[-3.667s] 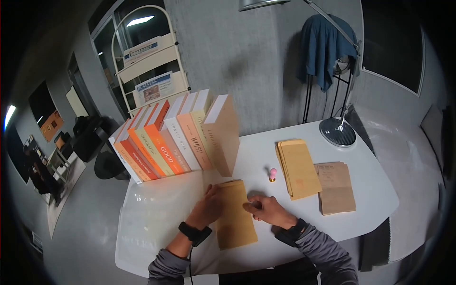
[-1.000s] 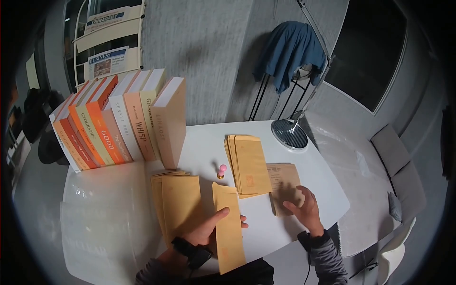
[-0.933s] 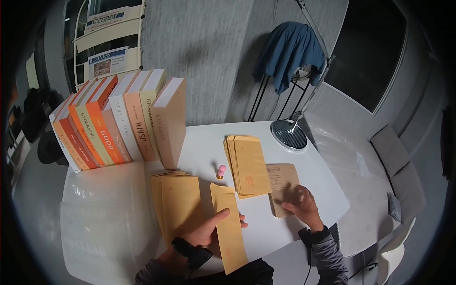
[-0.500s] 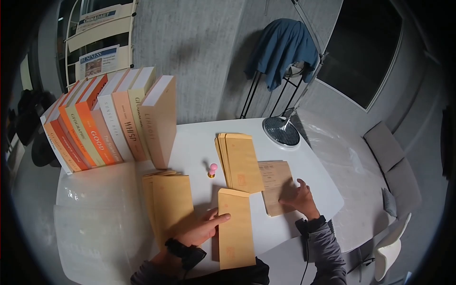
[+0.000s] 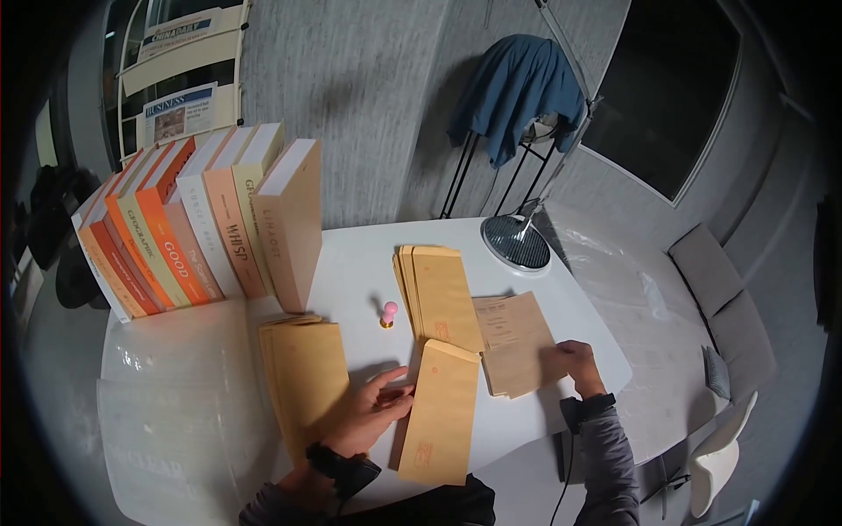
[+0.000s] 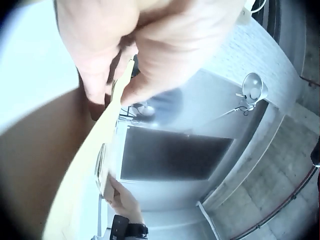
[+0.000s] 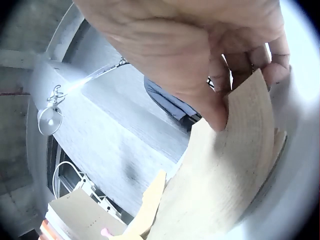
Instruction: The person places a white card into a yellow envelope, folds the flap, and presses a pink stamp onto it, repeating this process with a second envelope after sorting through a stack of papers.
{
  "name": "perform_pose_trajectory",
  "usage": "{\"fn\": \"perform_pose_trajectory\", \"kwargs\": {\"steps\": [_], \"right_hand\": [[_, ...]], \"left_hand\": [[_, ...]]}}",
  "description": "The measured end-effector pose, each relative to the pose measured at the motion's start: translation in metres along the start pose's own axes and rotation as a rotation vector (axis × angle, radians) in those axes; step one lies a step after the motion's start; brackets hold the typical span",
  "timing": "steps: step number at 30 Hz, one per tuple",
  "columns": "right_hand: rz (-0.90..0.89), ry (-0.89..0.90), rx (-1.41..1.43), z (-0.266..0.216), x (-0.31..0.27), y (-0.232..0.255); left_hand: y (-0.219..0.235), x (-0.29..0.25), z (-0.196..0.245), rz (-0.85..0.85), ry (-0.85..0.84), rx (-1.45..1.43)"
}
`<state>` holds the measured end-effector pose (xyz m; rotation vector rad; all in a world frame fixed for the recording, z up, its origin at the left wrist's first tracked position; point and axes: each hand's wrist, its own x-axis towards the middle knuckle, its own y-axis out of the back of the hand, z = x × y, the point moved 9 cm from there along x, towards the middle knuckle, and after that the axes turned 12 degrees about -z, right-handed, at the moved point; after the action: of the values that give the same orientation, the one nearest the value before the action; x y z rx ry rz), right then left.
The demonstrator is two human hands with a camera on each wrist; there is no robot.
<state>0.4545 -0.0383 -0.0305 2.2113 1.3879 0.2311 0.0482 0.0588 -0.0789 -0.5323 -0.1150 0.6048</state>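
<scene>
My left hand (image 5: 367,414) pinches the left edge of a yellow kraft envelope (image 5: 441,412) between thumb and fingers, as the left wrist view shows. The envelope leans slightly, its flap end away from me and red print near its lower end. My right hand (image 5: 579,368) pinches the near right corner of a printed brown paper sheet (image 5: 519,344), thumb on one face and fingers behind. In the right wrist view the brown sheet (image 7: 215,170) bends upward toward that hand. Under it, more brown sheets show at the left edge.
A stack of yellow envelopes (image 5: 309,377) lies left of my left hand, another stack (image 5: 447,285) behind the held envelope. A pink-handled stamp (image 5: 388,314) stands between them. A row of books (image 5: 189,232) is at the back left, a lamp base (image 5: 516,244) at the back right.
My right hand has gone from hovering over the brown papers to gripping the top sheet, which has swung rightward off the others. The held envelope, earlier slanted lower, now tilts the other way.
</scene>
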Motion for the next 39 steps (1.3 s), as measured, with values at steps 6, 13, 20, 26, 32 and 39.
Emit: {"fn": "perform_pose_trajectory", "kwargs": {"steps": [6, 13, 20, 26, 32, 39], "right_hand": [[0.178, 0.055, 0.177, 0.019, -0.003, 0.024], [-0.016, 0.086, 0.630, -0.030, -0.025, -0.006], [-0.216, -0.057, 0.596, -0.065, -0.076, -0.103], [-0.481, 0.032, 0.235, -0.099, -0.089, -0.142], [0.231, 0.371, -0.522, -0.055, -0.017, -0.045], [0.062, -0.033, -0.281, -0.011, 0.021, -0.026]], "left_hand": [[-0.004, 0.001, 0.005, 0.063, -0.009, 0.040], [0.005, -0.002, 0.027, 0.235, -0.197, 0.242], [-0.014, 0.001, 0.015, 0.053, -0.056, -0.105], [0.002, 0.004, -0.007, 0.102, -0.067, 0.060], [-0.004, 0.003, -0.001, 0.057, -0.002, 0.055], [-0.002, 0.003, -0.007, 0.038, 0.019, 0.067]]}}
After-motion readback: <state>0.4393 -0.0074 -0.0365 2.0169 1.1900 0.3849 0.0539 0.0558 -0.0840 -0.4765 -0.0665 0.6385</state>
